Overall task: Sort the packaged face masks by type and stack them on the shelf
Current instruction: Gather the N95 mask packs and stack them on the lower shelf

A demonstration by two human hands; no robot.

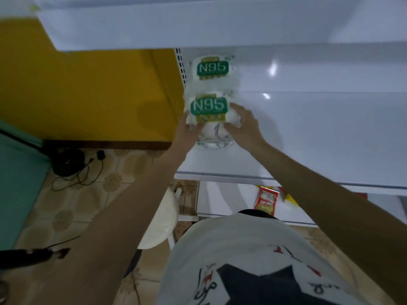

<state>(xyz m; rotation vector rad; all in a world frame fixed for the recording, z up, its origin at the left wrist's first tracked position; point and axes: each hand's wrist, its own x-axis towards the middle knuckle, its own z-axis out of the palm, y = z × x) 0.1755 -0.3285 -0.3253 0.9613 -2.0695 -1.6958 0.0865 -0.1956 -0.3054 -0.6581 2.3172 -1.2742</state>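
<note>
White shirt [242, 234] cloth with a dark star print is filling the near edge of the view, and both bare forearms are reaching away from it toward the far left corner of the shelf [319, 133]. Fingers [236, 108] of the right hand [244, 126] are curling over the right edge of the near N95 pack [208, 106]. Those of the left hand [189, 126], blurred, seem to be pinching its left edge, so both hands are holding the one pack between them. It is sitting on a lower pack [214, 139] whose clear wrap and straps are showing at the near side. Just beyond, the far N95 pack [212, 68] is showing its label the same way round, beside the slotted upright at the shelf's left. To seat this well, I judge the hands should be squaring the top pack over the one beneath, edges matching and label up like its neighbour, then pressing lightly before letting go, since slick wrap on slick wrap is likely to slide. The stack is also sitting close to the shelf's left edge, so nudging it leftward is risking a fall.
</note>
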